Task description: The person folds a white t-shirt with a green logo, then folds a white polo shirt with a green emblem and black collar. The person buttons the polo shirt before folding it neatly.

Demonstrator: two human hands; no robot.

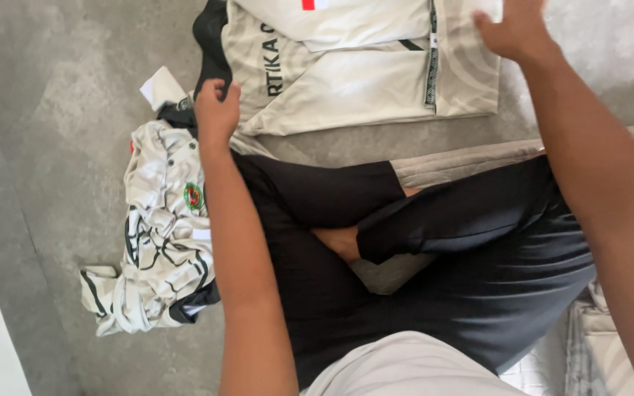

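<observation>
A cream sports jersey (361, 73) with black trim lies folded on the grey floor ahead of my crossed legs. My left hand (216, 110) is closed on the jersey's black left edge. At the jersey's upper right corner my right hand (515, 29) rests on the cloth with fingers spread. My legs in black trousers (434, 249) are crossed below, one bare foot showing between them.
A crumpled pile of cream and black jerseys (159, 235) lies on the floor to my left. Beige folded fabric (478, 158) sits behind my right knee, more pale cloth (610, 352) at the lower right. Grey floor (53, 110) surrounds them.
</observation>
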